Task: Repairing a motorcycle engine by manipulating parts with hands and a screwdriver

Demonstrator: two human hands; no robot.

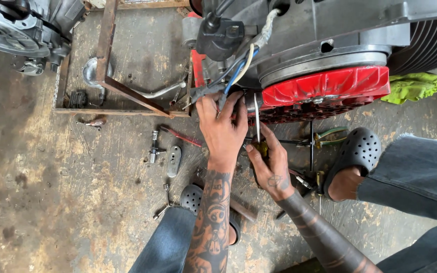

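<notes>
A grey engine (330,30) with a red finned fan wheel (330,88) stands on the stained floor. My left hand (222,126) reaches up to its left side, fingers closed on a dark part beside the blue and white wires (238,71). My right hand (271,169) sits just below and to the right, gripping a screwdriver with a yellowish handle. Its metal shaft (257,119) points up toward the edge of the fan wheel. The tip and what it touches are hidden by my left hand.
A rusty metal frame (108,60) lies at the left, and a second engine (21,30) sits at the top left. Small tools (174,161), a red-handled screwdriver (180,135) and green-handled pliers (330,136) lie on the floor. A green rag (413,86) is at the right. My feet wear black clogs (357,151).
</notes>
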